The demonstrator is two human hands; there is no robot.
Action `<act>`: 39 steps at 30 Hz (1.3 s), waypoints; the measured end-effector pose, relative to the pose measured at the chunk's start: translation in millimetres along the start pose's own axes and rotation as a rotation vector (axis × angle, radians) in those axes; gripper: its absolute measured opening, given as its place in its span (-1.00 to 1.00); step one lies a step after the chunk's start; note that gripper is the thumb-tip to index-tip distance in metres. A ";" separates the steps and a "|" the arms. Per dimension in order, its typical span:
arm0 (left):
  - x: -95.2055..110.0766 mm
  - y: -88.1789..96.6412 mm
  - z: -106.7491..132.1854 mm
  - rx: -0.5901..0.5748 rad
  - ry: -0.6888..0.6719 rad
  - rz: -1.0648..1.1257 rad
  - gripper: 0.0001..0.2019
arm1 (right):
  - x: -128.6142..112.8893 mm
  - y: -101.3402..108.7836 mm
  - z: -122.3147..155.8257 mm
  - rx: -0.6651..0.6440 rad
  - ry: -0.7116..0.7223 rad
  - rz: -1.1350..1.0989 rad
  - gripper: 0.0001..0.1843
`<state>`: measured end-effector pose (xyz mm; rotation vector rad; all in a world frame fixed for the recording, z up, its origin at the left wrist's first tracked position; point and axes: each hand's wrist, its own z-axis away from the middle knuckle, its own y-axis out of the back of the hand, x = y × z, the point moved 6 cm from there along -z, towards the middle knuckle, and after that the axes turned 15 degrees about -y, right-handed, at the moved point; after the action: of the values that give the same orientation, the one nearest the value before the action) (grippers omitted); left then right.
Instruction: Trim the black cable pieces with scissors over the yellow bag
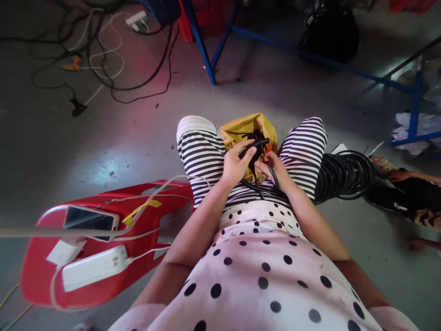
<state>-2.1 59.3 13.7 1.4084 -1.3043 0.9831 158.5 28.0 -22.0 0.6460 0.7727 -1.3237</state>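
On the lap, between 2 striped knees, the person is working a black corrugated tube at the mouth of a yellow bag. The left hand is curling its fingers around the tube's end, thumb on top, gripping it. The right hand is pinching a thin black cable that is looping down across the lap toward the left forearm. Both hands are sitting close together, nearly touching, right over the bag.

Progress, as a judgement: the piece is looking mid-assembly, with tube and cable both in hand and not visibly joined; how they are fitting is hidden by the fingers. A big coil of black tubing is lying on the floor just beside the right knee, so plenty of stock seems to be left. What is inside the bag I cannot tell.

Writing: none readable. A phone and a white power bank are lying on a red plastic stool to the left, with a yellow tag near them; no brand or label is legible on any of them.
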 end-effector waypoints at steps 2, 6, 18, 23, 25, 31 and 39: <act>-0.7 -0.4 0.3 -0.008 0.002 0.014 -0.71 | -1.6 1.4 1.1 0.015 0.017 -0.010 -0.42; -3.7 -1.1 0.9 -0.016 0.018 0.017 -0.71 | -4.2 2.9 3.5 0.031 0.031 0.012 -0.42; -3.5 0.9 0.2 0.023 0.032 0.043 -0.74 | -7.7 1.2 4.7 0.030 0.029 0.031 -0.41; -3.4 0.1 -0.1 0.019 0.030 0.043 -0.76 | -6.0 1.2 1.9 0.018 0.031 0.046 -0.40; -3.2 -0.3 -0.1 0.017 0.026 0.039 -0.77 | -6.2 0.9 1.4 0.018 0.032 0.043 -0.39; -2.8 -1.3 -0.5 -0.015 0.009 0.042 -0.77 | -8.4 0.7 2.2 0.021 0.023 0.017 -0.37; -6.8 -3.0 -5.0 -0.256 -0.031 -0.004 -0.75 | -7.0 6.8 -2.5 -0.019 0.028 0.040 -0.37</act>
<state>0.4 65.8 8.0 1.2333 -1.3957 0.7639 164.4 35.1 -18.0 0.6626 0.7899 -1.2715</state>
